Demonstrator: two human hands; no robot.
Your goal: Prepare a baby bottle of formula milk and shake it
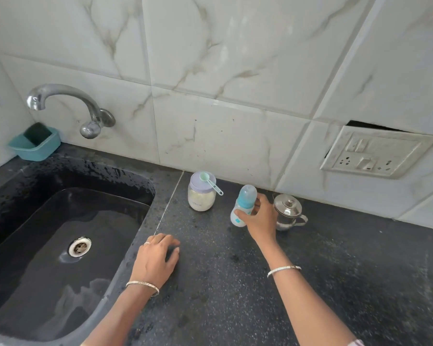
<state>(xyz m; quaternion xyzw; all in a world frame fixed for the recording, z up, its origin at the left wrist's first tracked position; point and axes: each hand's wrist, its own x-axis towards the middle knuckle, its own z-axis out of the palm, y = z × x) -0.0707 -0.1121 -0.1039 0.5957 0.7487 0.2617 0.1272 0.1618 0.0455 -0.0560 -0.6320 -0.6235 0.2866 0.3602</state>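
Observation:
A small baby bottle with a teal collar and a clear cap stands tilted on the dark counter near the wall. My right hand is wrapped around its right side, thumb on the front. To its left stands a glass jar of pale formula powder with a lilac lid, and a mint scoop lies across that lid. Just behind my right hand sits a small steel pot with a lid. My left hand rests palm down on the counter by the sink's edge, fingers loosely curled, holding nothing.
A black sink with a round drain fills the left side, under a chrome tap. A teal sponge holder sits in the back left corner. A loose wall socket plate hangs at the right. The speckled counter stretches right.

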